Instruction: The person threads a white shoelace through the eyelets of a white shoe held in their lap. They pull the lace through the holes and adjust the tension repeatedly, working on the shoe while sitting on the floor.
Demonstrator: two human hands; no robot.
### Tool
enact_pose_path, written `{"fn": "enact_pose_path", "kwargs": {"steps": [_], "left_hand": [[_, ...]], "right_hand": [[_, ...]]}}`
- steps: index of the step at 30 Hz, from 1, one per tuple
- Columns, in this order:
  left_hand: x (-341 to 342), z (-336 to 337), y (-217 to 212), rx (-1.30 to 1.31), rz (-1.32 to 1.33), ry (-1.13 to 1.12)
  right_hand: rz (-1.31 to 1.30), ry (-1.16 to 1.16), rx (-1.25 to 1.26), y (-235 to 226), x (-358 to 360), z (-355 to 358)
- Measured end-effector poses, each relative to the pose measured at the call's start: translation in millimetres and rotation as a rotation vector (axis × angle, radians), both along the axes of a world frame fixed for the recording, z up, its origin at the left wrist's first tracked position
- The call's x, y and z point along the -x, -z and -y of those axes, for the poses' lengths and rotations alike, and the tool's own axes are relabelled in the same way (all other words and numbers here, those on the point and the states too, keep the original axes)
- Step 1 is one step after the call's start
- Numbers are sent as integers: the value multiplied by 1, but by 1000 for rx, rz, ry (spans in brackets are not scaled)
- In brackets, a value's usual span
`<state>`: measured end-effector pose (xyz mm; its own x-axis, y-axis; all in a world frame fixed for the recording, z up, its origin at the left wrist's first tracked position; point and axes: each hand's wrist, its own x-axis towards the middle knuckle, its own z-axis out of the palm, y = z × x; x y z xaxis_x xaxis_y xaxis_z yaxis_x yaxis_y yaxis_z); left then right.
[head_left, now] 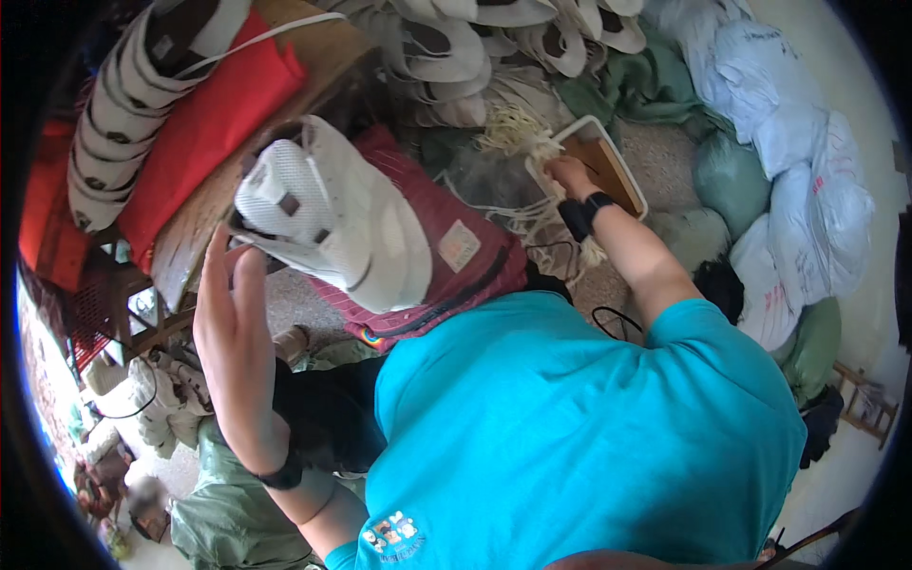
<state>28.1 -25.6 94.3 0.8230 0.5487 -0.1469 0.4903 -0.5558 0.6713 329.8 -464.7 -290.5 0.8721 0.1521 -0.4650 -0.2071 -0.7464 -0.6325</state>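
A white mesh shoe upper with small dark patches lies across my lap on a maroon striped apron. My left hand is raised beside its opening, fingers stretched out and nothing gripped. The fingertips come close to the upper's edge; whether they touch it I cannot tell. Out to the right, my right hand reaches down with bent fingers at a bundle of cream shoelaces. Its fingers seem closed on the laces, though the fingertips are partly hidden. Loose white laces hang below that hand.
Beside my right hand sits a white-rimmed tray with a brown board inside. Stacked white shoe uppers and red cloth cover a wooden bench at the left. More uppers lie ahead; white sacks line the right.
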Motion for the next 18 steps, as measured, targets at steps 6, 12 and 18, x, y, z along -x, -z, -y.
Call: {"fn": "enact_pose_path", "kwargs": {"steps": [6,12,18], "left_hand": [[17,53,-66,1368,783,617],[61,103,-82,1887,1128,691],[95,129,-115,1918,1362,485]], "right_hand": [[-206,224,-494,-115,35,-74],[-206,-206,-525,-247,79,-167],[-387,-534,-707,-326,100,-219]]}}
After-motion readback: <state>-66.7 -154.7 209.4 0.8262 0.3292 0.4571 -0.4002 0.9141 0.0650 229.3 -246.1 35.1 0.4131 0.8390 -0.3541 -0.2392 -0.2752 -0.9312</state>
